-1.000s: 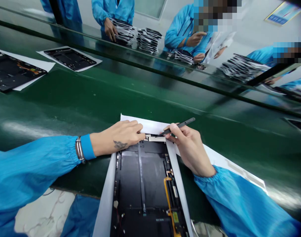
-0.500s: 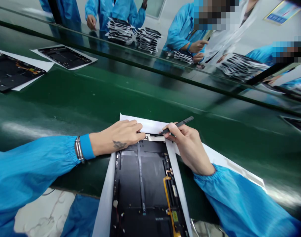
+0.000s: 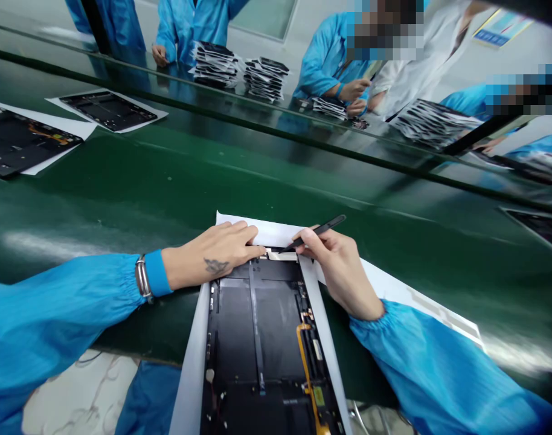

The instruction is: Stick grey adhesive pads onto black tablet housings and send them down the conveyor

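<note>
A black tablet housing (image 3: 278, 320) lies lengthwise before me on a white paper sheet (image 3: 280, 231). Gold flex cable runs down its right side. My left hand (image 3: 212, 257) rests across the far left corner, fingers curled over the edge and one fingertip close to a pale strip (image 3: 284, 257). Black tweezers (image 3: 329, 226) sit pinched in my right hand (image 3: 342, 269), their tip down at that strip along the far edge. Part of the housing's far left corner is hidden beneath my left hand.
Two more housings (image 3: 110, 110) on paper lie at the left of the green table (image 3: 180, 157). A white sheet (image 3: 421, 302) extends under my right forearm. Behind a raised glass edge, people in blue coats (image 3: 319, 63) stand by stacked housings (image 3: 215, 65).
The view has shifted slightly. The tweezers' tip has moved a little left along the pale strip and the tool leans lower. My left hand stays at the far left corner.
</note>
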Tool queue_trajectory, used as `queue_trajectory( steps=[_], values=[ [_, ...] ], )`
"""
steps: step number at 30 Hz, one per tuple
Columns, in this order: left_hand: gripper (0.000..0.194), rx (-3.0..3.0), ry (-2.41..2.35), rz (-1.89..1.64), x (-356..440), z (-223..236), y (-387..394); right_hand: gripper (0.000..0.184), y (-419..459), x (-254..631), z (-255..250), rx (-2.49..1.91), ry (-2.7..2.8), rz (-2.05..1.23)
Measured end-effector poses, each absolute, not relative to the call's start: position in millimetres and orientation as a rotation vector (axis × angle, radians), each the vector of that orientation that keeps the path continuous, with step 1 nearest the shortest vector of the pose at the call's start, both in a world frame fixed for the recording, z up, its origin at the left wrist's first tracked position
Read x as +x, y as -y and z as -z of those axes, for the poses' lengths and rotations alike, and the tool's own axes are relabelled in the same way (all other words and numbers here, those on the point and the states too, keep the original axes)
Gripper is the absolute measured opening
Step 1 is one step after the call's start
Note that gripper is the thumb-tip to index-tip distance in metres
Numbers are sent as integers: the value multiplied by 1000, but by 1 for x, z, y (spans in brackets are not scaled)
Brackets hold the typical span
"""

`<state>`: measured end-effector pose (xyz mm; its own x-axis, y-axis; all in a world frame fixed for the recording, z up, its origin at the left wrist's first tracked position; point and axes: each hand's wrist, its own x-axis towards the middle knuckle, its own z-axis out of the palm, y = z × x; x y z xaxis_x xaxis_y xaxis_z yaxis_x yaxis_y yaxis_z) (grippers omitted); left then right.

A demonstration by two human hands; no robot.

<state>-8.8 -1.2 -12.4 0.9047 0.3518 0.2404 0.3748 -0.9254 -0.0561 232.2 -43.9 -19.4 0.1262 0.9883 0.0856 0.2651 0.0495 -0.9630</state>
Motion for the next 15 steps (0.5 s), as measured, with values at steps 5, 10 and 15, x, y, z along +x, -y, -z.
queue_trajectory(
  steps=[5, 10, 15],
  values=[
    [30, -2966, 556, 346, -10, 12, 1, 42, 44, 234, 21, -1460, 1488, -745],
    [28, -2953, 559, 344, -10, 12, 1, 39, 45, 235, 18, -1498, 1493, -574],
    [24, -2908, 520, 350, -7, 13, 1, 32, 51, 227, 15, -1363, 1582, -544]
  ],
)
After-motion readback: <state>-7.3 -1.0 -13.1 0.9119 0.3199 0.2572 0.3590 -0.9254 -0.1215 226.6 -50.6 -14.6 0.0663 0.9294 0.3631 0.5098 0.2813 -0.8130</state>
